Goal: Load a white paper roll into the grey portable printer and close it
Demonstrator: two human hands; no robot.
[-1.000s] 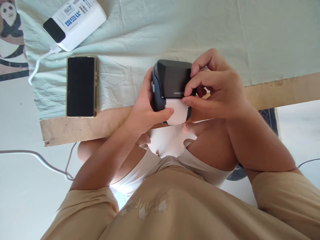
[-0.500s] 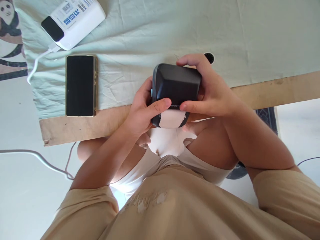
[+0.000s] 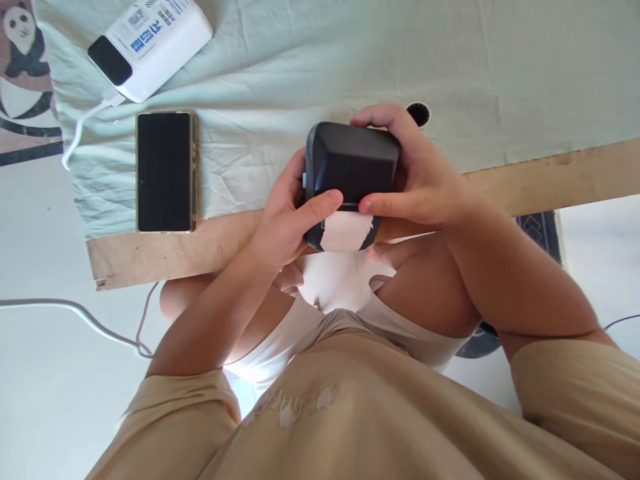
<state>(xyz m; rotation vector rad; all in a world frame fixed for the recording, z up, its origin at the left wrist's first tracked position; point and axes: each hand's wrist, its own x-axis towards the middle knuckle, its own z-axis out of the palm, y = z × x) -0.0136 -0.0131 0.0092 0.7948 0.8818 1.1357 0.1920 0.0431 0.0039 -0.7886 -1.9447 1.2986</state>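
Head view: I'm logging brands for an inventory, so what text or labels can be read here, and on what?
Black label printer, held in both hands: small pale brand lettering on the front edge, partly covered by the thumbs, too small to read.
White power bank: blue and dark printed characters on its label, too blurred to read.
Phone: dark screen, no text.

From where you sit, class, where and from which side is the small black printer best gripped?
Grip the black printer across its two short sides, one hand from each side, as the left hand and right hand do. Its boxy body gives flat walls there, and the paper strip at the near edge stays uncovered.
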